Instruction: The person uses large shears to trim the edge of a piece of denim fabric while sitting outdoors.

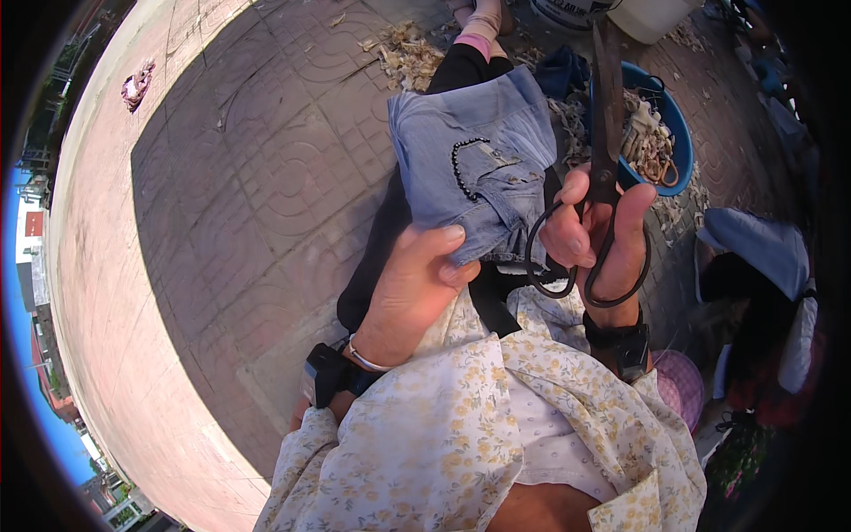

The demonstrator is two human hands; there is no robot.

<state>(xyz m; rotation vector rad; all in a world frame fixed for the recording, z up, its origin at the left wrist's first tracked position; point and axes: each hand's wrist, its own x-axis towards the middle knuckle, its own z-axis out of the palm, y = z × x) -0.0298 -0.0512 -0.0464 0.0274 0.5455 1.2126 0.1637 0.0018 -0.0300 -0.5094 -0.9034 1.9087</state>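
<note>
Across my lap lies a piece of blue denim clothing (425,168) with a curved row of dark beads and a pocket flap. My left hand (412,284) pinches its near edge between thumb and fingers. Raised on the right, my right hand (612,239) holds dark metal scissors (606,115) with fingers through the looped handles. Their blades point away from me and look closed, apart from the denim. Beyond the scissors stands a blue basin (683,151) holding pale, shrivelled scraps (647,133) and what looks like another looped handle.
Pale scraps (408,58) lie heaped on the paving (292,177) near my feet, with more around the basin. A white bucket (567,11) and a pale container (651,18) stand at the far side. Another person's clothed legs (753,257) are close on the right.
</note>
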